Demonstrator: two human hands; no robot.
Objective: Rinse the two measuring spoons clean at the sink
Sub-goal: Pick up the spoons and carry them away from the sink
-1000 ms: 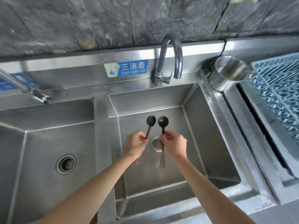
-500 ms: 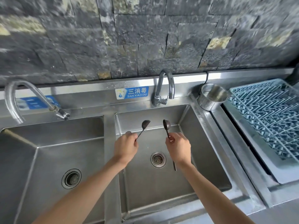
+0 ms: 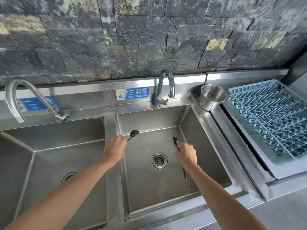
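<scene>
Over the right basin (image 3: 207,176), two dark measuring spoons are held, one per hand. Left hand (image 3: 115,149) is closed on the left spoon (image 3: 134,133), bowl aimed to 1 o'clock. Right hand (image 3: 186,155) is pinched round the right spoon (image 3: 176,141), long axis near 12-to-6, handle tail seen below the wrist. Gooseneck tap (image 3: 164,87) lies at 12 o'clock, between both bowls; no water is seen running. Right hand is judged nearer its lever. Steel cup (image 3: 211,97) and blue rack (image 3: 269,118) sit at 2 o'clock, clear of the path.

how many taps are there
2: one tap behind the right basin, a bent one behind the left basin. More may lie out of frame.
</scene>
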